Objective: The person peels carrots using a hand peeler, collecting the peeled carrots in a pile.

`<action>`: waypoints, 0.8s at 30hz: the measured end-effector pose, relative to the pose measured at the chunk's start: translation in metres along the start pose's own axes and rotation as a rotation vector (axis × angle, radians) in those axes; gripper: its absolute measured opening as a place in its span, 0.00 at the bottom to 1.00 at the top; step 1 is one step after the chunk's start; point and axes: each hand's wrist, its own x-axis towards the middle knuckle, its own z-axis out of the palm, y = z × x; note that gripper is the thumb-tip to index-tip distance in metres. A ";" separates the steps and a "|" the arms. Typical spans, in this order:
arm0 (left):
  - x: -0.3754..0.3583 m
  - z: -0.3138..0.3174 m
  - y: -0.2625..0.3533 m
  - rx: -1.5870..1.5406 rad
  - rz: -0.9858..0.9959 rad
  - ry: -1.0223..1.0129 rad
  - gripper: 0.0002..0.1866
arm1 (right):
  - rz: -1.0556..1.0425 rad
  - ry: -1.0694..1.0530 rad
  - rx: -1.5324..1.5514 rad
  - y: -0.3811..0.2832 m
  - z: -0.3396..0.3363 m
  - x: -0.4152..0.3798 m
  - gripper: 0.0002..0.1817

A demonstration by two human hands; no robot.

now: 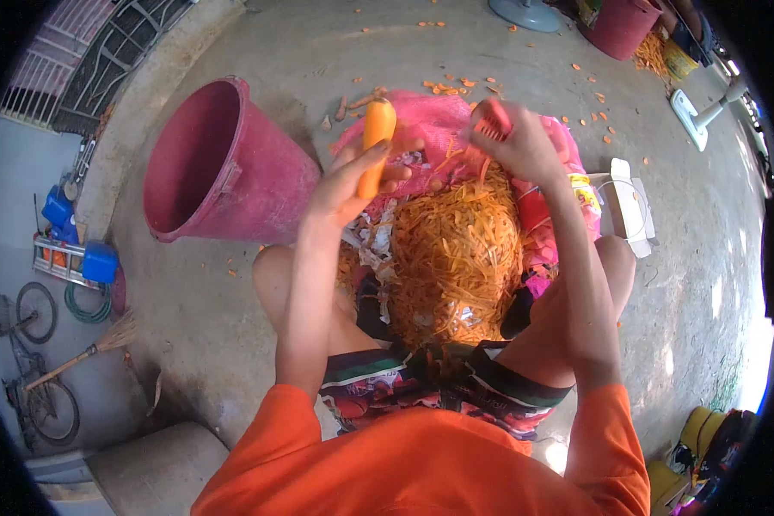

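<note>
A smooth, bright orange carrot (377, 142) stands nearly upright in my left hand (353, 182), with my thumb and fingers closed around it. My right hand (525, 148), a little blurred, grips a red peeler (492, 120) with a ridged or slotted face. The hands are apart, so the peeler does not touch the carrot. Below them, between my legs, lies a big heap of orange peelings (456, 258). Pink mesh sacking (430, 116) spreads behind the heap.
A large pink bucket (232, 172) lies tipped at my left, its mouth facing left. At the right are a white box (629, 206) and a red-pink sack (537, 219). Carrot scraps (443, 89) dot the concrete floor. Another pink bucket (621, 26) stands at the far right.
</note>
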 end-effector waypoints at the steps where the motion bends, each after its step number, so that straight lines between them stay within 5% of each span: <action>1: 0.006 0.008 -0.003 -0.006 -0.020 -0.031 0.24 | -0.004 -0.005 0.003 -0.007 0.005 -0.001 0.15; 3: 0.012 0.017 -0.016 -0.025 0.031 0.104 0.22 | -0.200 -0.088 -0.041 -0.022 0.016 -0.006 0.14; 12: 0.010 0.035 -0.022 0.817 0.479 0.199 0.24 | -0.262 -0.052 -0.111 -0.029 0.030 -0.006 0.13; 19: 0.005 0.023 -0.021 0.781 0.439 0.073 0.25 | -0.123 -0.066 -0.145 -0.004 0.043 0.000 0.13; 21: -0.003 0.019 -0.021 0.515 0.292 -0.149 0.27 | 0.195 -0.220 -0.323 0.059 0.035 0.017 0.15; 24: 0.003 0.012 -0.026 0.431 0.347 -0.137 0.30 | 0.149 -0.058 -0.279 0.038 0.020 0.017 0.18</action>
